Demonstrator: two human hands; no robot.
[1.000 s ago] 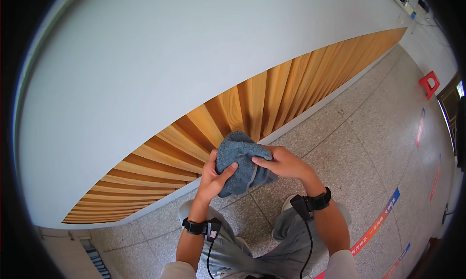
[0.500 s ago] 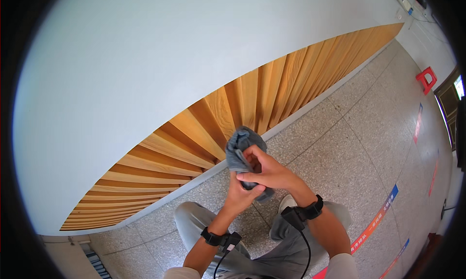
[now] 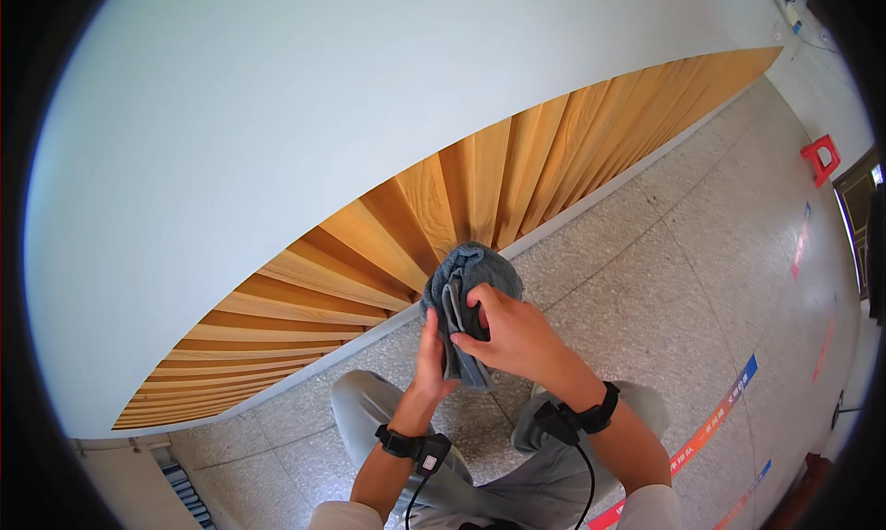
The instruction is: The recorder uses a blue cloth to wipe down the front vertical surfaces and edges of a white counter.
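Observation:
A bunched, folded grey-blue cloth [image 3: 472, 270] is held in front of me, above the floor and close to the wooden slats [image 3: 489, 175]. My left hand [image 3: 432, 359] supports it from the left side, thumb up along its edge and the other fingers hidden beneath. On the right, my right hand [image 3: 512, 327] grips a fold of it between curled fingers and thumb. Black straps with small boxes and cables sit on both wrists.
Above the slats spreads a smooth pale surface [image 3: 277, 115]. The speckled floor [image 3: 618, 281] carries coloured tape strips [image 3: 715, 419] on the right. A red stool [image 3: 820, 159] stands far right. My bent knees [image 3: 369, 401] are below my hands.
The cloth has opened out wider and now shows stacked folds. My left hand has shifted to its left side, and my right hand has moved slightly right.

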